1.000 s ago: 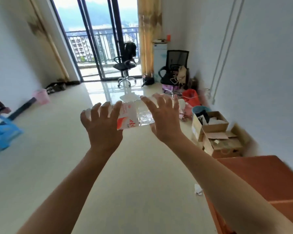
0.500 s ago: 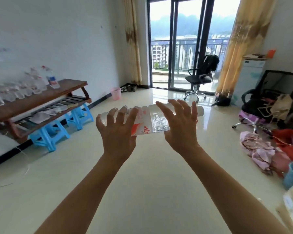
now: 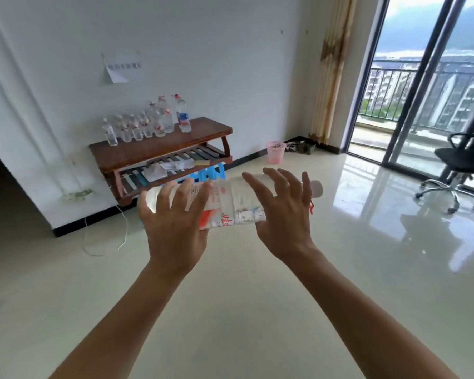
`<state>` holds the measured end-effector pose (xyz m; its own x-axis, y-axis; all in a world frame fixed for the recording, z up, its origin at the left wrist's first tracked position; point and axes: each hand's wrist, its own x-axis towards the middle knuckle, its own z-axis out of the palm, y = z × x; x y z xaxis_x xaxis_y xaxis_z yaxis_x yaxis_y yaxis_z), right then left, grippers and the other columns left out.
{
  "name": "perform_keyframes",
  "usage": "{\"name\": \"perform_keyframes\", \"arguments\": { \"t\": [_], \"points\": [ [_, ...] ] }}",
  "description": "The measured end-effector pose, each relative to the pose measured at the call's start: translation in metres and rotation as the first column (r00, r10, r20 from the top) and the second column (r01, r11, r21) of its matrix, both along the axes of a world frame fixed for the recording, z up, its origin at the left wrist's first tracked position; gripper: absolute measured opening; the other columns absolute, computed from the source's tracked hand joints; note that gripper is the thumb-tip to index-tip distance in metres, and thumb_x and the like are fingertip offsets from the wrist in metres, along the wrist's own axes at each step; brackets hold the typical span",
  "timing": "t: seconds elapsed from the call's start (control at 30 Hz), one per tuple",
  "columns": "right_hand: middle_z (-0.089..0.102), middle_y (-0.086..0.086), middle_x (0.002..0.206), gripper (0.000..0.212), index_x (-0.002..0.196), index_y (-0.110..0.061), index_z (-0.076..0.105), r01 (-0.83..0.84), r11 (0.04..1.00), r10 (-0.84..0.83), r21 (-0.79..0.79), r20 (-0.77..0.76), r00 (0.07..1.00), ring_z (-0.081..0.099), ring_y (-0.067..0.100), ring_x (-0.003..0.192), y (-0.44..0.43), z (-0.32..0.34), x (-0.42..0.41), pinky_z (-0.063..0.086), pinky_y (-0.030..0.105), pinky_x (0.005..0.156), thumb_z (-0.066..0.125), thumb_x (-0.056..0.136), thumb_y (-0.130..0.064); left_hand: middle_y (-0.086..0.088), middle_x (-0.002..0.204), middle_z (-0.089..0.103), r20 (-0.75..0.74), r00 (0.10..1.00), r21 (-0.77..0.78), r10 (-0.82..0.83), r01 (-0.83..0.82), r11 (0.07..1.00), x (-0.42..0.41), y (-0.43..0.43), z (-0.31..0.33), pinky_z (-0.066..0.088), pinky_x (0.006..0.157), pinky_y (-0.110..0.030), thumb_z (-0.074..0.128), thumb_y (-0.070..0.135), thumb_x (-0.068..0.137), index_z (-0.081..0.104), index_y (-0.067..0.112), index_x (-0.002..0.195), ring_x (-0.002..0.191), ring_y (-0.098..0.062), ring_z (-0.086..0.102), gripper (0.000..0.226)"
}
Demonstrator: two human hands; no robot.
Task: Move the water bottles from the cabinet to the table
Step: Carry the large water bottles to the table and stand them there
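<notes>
Hands (image 3: 230, 228) hold clear bottle (image 3: 230, 203) sideways.

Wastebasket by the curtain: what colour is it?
Pink wastebasket, seen in the head view.

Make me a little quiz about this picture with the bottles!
1. True or false: the big water bottle is carried lying sideways.
2. How many hands hold it: A one, B two?
3. Fill in: the other bottles stand on the wooden ____.

Key:
1. True.
2. B, the left hand and right hand.
3. Table.
</notes>
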<state>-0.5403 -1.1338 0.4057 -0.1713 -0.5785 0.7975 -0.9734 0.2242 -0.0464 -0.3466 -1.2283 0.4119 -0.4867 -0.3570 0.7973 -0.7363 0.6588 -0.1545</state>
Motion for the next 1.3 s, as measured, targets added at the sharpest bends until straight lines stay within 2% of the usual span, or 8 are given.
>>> {"name": "perform_keyframes", "arguments": {
  "t": [0.13, 0.23, 0.43, 0.6, 0.9, 1.13, 1.3],
  "points": [
    [0.043, 0.008, 0.144, 0.109, 0.148, -0.037, 0.036, -0.077, 0.997, 0.077, 0.005, 0.011, 0.997, 0.036, 0.035, 0.139, -0.125, -0.002, -0.017, 0.014, 0.063, 0.121, 0.092, 0.058, -0.009, -0.013, 0.138, 0.057, -0.002, 0.997, 0.01, 0.078, -0.078, 0.997, -0.013, -0.113, -0.003, 0.032, 0.101, -0.069, 0.088, 0.034, 0.069, 0.049, 0.022, 0.143, 0.127, -0.039, 0.05, 0.085],
    [0.044, 0.008, 0.143, 0.108, 0.148, -0.035, 0.039, -0.119, 0.993, 0.119, 0.009, -0.004, 0.993, 0.038, 0.036, 0.139, -0.208, 0.003, -0.036, 0.016, 0.063, 0.12, 0.092, 0.058, -0.009, -0.012, 0.138, 0.057, -0.014, 0.996, 0.026, 0.092, -0.092, 0.995, -0.03, -0.191, 0.0, 0.033, 0.101, -0.069, 0.088, 0.035, 0.069, 0.047, 0.022, 0.144, 0.128, -0.038, 0.05, 0.086],
    [0.045, 0.011, 0.143, 0.104, 0.147, -0.034, 0.042, -0.101, 0.995, 0.1, -0.022, -0.046, 0.994, 0.037, 0.036, 0.139, -0.327, 0.016, -0.097, 0.009, 0.061, 0.123, 0.09, 0.059, -0.007, -0.01, 0.139, 0.056, -0.041, 0.996, 0.03, 0.08, -0.078, 0.996, -0.089, -0.313, 0.009, 0.032, 0.102, -0.069, 0.085, 0.037, 0.071, 0.043, 0.025, 0.145, 0.128, -0.037, 0.051, 0.086],
    [0.046, 0.012, 0.143, 0.101, 0.146, -0.032, 0.047, -0.103, 0.994, 0.101, -0.036, -0.048, 0.994, 0.039, 0.038, 0.138, -0.431, 0.009, -0.167, 0.01, 0.061, 0.123, 0.086, 0.058, -0.002, -0.009, 0.139, 0.057, -0.029, 0.996, 0.034, 0.086, -0.085, 0.996, -0.16, -0.416, 0.002, 0.033, 0.101, -0.07, 0.087, 0.036, 0.069, 0.051, 0.023, 0.144, 0.128, -0.036, 0.051, 0.084],
    [0.047, 0.009, 0.142, 0.112, 0.148, -0.037, 0.039, -0.208, 0.978, 0.208, 0.019, 0.014, 0.978, 0.039, 0.036, 0.138, -0.649, -0.003, -0.301, 0.01, 0.062, 0.123, 0.089, 0.053, -0.003, -0.008, 0.137, 0.058, 0.002, 0.986, 0.007, 0.168, -0.168, 0.986, -0.283, -0.611, -0.007, 0.033, 0.101, -0.068, 0.087, 0.033, 0.071, 0.049, 0.023, 0.144, 0.125, -0.035, 0.052, 0.083],
    [0.041, 0.008, 0.148, 0.111, 0.147, -0.036, 0.04, -0.362, 0.932, 0.361, 0.003, 0.064, 0.93, 0.031, 0.033, 0.143, -0.812, -0.001, -0.31, 0.019, 0.064, 0.12, 0.09, 0.055, -0.001, -0.006, 0.138, 0.057, -0.029, 0.95, 0.072, 0.31, -0.308, 0.949, -0.292, -0.743, -0.006, 0.032, 0.101, -0.066, 0.077, 0.034, 0.08, 0.049, 0.024, 0.144, 0.126, -0.034, 0.051, 0.071],
    [0.038, 0.006, 0.152, 0.113, 0.149, -0.038, 0.035, -0.424, 0.903, 0.416, 0.065, 0.112, 0.903, 0.026, 0.031, 0.146, -0.929, -0.021, -0.299, 0.012, 0.063, 0.122, 0.088, 0.057, 0.0, -0.006, 0.138, 0.056, -0.032, 0.934, 0.131, 0.355, -0.348, 0.928, -0.282, -0.843, -0.027, 0.032, 0.101, -0.068, 0.078, 0.035, 0.08, 0.045, 0.025, 0.145, 0.127, -0.034, 0.051, 0.073]
  ]
}}
